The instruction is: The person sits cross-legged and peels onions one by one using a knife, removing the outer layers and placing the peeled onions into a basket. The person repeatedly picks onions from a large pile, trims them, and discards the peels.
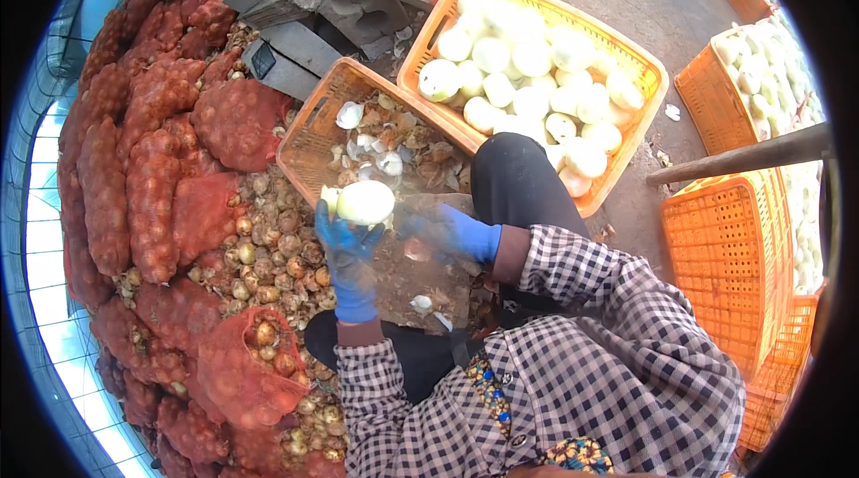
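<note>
A large, pale peeled onion (367, 203) rests in the fingers of my left hand (347, 245), over the near edge of an orange crate (309, 133). Beside the onion, a pale piece shows at its left; I cannot make out whether it is part of it. My right hand (456, 234), in a blue glove with a dark, dirty front, is to the right of the onion and apart from it. Motion smears its fingers, so whatever they may hold is hidden. Onion skins (394, 142) and white scraps lie inside the crate.
A second orange crate (649, 75) full of peeled onions stands beyond my knee. Red mesh sacks (161, 174) and loose unpeeled onions (273, 241) pile up at the left. Concrete blocks (362, 8) lie at the back. More orange crates (716, 254) and a wooden pole (743, 156) stand at the right.
</note>
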`<state>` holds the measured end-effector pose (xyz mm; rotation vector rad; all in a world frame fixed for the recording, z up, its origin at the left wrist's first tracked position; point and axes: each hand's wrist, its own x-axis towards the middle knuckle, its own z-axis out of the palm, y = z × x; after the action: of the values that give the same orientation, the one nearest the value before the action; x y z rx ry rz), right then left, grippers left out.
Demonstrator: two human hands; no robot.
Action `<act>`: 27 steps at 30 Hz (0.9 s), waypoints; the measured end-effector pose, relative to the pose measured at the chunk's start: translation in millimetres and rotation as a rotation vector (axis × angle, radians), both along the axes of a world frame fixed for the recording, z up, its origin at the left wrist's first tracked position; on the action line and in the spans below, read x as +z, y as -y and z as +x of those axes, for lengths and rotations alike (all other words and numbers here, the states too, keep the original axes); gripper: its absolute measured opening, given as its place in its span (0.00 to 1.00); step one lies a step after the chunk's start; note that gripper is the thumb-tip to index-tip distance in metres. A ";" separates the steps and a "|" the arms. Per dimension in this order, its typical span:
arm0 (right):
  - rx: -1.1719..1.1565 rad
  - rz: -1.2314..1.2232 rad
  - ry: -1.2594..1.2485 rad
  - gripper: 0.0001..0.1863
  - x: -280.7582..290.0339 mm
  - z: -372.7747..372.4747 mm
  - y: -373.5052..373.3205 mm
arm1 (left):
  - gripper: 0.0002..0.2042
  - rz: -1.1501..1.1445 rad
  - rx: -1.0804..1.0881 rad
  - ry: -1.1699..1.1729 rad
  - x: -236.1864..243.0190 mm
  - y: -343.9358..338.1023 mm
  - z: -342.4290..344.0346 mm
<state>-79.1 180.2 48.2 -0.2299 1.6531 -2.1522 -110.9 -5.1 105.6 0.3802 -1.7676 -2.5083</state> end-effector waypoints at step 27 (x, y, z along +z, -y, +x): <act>0.618 0.442 -0.148 0.23 7.2 62.6 39.3 | 0.13 -0.058 0.172 0.131 -72.9 198.8 21.2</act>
<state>-16.6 140.9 55.4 -0.6745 1.7872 -1.3135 -89.6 -203.9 32.6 0.6759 -1.7627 -2.3578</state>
